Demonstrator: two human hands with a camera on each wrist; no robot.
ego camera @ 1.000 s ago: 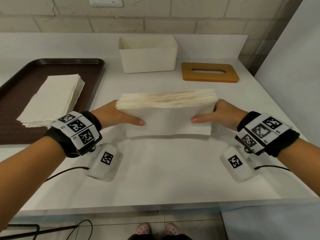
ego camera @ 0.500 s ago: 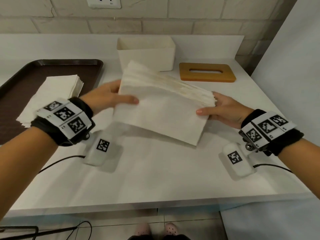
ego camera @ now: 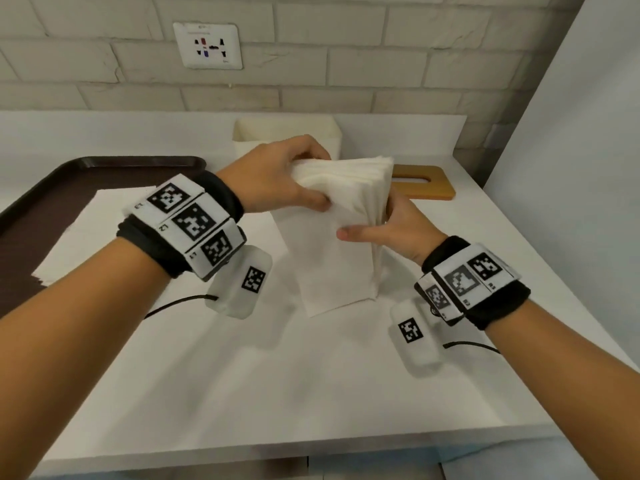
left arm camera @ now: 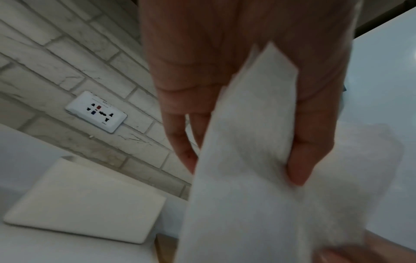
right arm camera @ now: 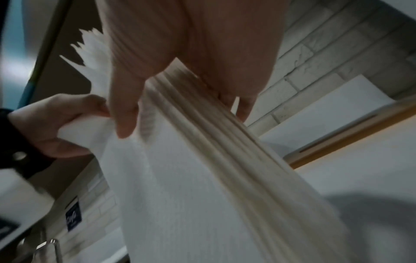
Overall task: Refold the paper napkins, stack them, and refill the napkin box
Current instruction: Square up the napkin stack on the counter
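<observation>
A thick stack of folded white napkins [ego camera: 337, 244] stands on its short end on the white counter [ego camera: 242, 375]. My left hand [ego camera: 277, 174] grips the stack's top from the left, thumb on its near face [left arm camera: 301, 156]. My right hand [ego camera: 391, 230] pinches the stack from the right, thumb across the front and fingers behind [right arm camera: 126, 113]. The open cream napkin box [ego camera: 287, 131] sits just behind, partly hidden by my left hand. Its wooden slotted lid [ego camera: 422, 183] lies to the right. A second napkin pile [ego camera: 86, 237] rests on the brown tray [ego camera: 41, 188].
A brick wall with a socket plate [ego camera: 207, 46] runs behind the counter. A white panel [ego camera: 571, 168] borders the counter on the right. Cables trail from my wrist units near the counter's front edge.
The stack was turned from lying lengthwise on edge to standing upright on its short end. My left hand rose to its top; my right hand moved in to the stack's right side.
</observation>
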